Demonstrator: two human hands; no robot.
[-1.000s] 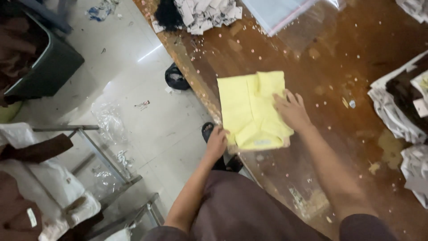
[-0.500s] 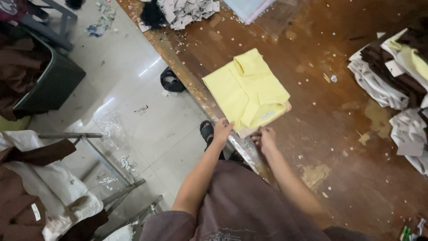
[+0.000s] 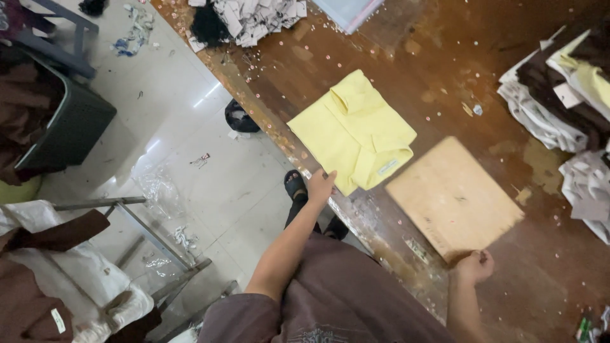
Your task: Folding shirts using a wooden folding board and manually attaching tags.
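Since half a second ago our right hand (image 3: pixel 473 265) has drawn the folding board (image 3: pixel 454 195) out to four o'clock of the folded yellow shirt (image 3: pixel 351 132), fingers pinching its near corner. Our left hand (image 3: pixel 319 186) rests fingertips on the shirt's hem; soft, light cloth, best gripped at its folded edges.

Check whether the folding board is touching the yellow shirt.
Apart: the head view shows bare tabletop between the folding board and the yellow shirt.
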